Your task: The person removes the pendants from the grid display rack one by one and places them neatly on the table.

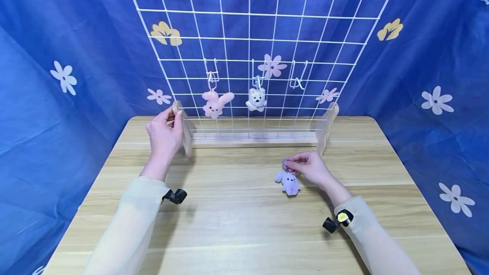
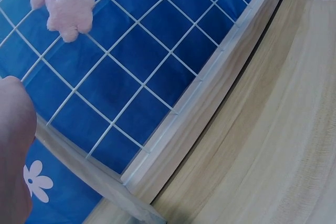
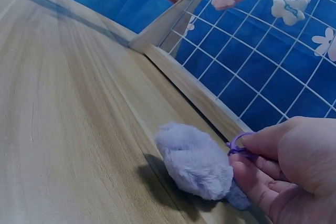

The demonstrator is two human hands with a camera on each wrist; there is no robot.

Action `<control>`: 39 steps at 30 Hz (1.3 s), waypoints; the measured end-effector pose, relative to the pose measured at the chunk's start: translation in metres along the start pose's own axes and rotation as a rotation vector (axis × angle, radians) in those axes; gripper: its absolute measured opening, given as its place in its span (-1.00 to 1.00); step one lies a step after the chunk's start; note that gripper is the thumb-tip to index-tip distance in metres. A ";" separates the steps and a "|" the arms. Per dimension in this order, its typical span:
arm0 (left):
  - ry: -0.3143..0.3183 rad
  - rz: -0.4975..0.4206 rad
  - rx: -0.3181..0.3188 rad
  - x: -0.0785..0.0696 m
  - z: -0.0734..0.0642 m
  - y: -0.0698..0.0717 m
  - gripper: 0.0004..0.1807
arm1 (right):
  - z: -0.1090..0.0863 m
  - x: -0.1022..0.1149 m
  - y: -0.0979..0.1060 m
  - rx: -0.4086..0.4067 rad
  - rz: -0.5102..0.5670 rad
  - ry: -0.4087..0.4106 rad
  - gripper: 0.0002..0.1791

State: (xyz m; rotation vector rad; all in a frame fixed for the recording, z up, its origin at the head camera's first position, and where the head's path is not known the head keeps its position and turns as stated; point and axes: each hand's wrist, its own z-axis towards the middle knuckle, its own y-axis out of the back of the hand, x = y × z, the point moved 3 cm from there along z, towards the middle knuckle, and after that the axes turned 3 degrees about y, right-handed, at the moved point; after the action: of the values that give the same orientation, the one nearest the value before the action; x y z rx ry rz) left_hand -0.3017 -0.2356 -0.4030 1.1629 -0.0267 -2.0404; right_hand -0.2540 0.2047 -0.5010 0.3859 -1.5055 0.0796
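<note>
My left hand point(image 1: 164, 133) pinches the top of the left wooden side piece point(image 1: 186, 133) of the stand that bears a white wire grid point(image 1: 263, 41). In the right wrist view, thumb and fingers of my right hand point(image 3: 299, 171) pinch the purple loop point(image 3: 240, 145) of a lavender plush keychain point(image 3: 194, 161). That plush hangs low over the table in front of the stand, its face towards me in the head view. A pink bunny plush keychain point(image 1: 214, 104) and a white plush keychain point(image 1: 256, 99) hang from hooks on the grid.
Right of the white plush, a third wire hook point(image 1: 297, 82) hangs on the grid. The right wooden side piece point(image 1: 327, 128) stands beyond my right hand. A wood-grain table point(image 1: 237, 224) lies below, with a blue flowered cloth point(image 1: 91, 7) behind and at both sides.
</note>
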 end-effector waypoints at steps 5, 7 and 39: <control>-0.004 0.002 0.005 -0.001 0.000 0.000 -0.73 | 0.003 -0.002 0.000 -0.003 -0.031 -0.023 -0.77; -0.004 0.001 0.007 -0.001 0.000 0.000 -0.72 | 0.006 -0.003 0.001 0.000 -0.044 -0.033 -0.76; -0.005 -0.005 0.000 0.001 0.001 0.000 -0.72 | 0.012 0.003 0.001 -0.010 -0.082 -0.087 -0.76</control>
State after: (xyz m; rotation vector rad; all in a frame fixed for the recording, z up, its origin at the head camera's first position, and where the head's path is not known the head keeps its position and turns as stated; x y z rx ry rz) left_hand -0.3025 -0.2364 -0.4030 1.1595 -0.0262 -2.0474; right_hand -0.2654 0.2013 -0.4979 0.4470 -1.5735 -0.0093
